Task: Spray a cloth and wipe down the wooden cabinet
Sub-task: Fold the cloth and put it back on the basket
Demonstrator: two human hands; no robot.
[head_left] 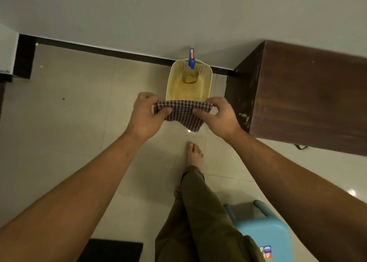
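Note:
A purple-and-white checked cloth (183, 114) hangs folded between both hands above the floor. My left hand (146, 116) pinches its left top corner and my right hand (219, 116) pinches its right top corner. Just beyond the cloth stands a cream perforated plastic basket (206, 79) against the wall, with a spray bottle inside it showing a blue trigger head (191, 60) and a yellowish body. The dark brown wooden cabinet (309, 101) stands to the right, its worn corner close to my right hand.
A light blue plastic stool (266, 228) stands at the lower right beside my legs. My bare feet (194, 155) are on the glossy cream floor tiles (79, 113). A black skirting (103, 50) runs along the wall. A dark mat (113, 249) lies at the bottom edge.

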